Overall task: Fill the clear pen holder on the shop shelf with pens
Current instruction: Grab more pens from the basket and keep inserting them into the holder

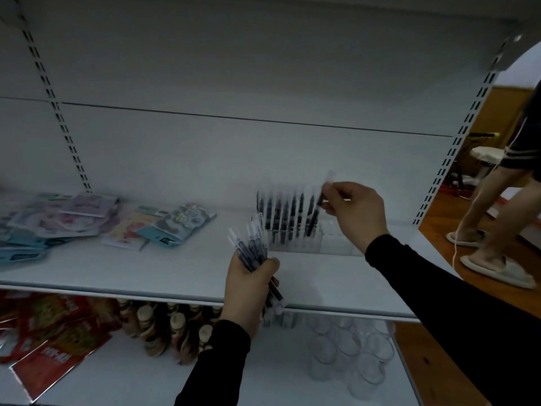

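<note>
On the shelf (164, 268) the clear pen holder (292, 230) is partly filled; right-hand slots look empty. The right hand (355, 213) pinches one pen (316, 212) entering it, the left hand (248, 284) grips a spare bundle (250, 244)

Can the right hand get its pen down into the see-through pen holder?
Probably yes. The right hand pinches one black pen tilted over the clear plastic pen holder, its tip already at the right end, with nothing blocking.
</note>
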